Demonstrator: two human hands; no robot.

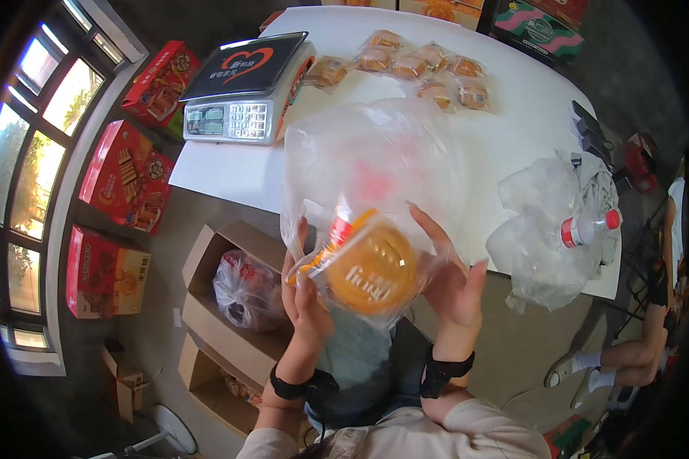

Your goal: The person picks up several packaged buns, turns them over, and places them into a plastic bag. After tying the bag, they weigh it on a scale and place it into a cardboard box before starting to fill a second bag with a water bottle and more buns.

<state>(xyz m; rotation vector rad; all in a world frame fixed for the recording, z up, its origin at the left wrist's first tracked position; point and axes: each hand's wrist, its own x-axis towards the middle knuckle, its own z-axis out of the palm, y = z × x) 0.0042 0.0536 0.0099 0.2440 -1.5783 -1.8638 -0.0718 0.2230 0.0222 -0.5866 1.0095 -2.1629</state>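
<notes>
Nearest, the left hand has its fingers closed on the side of a packaged pastry; the right hand is spread, its contact unclear. Clear plastic blurs the pack's edges. It hangs before the worktop's near edge; bare surface lies right. Beyond stand 1 scale and wrapped pastries.

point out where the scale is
In the head view, the scale stands on the far left part of the white table, just left of the small wrapped buns.
</notes>
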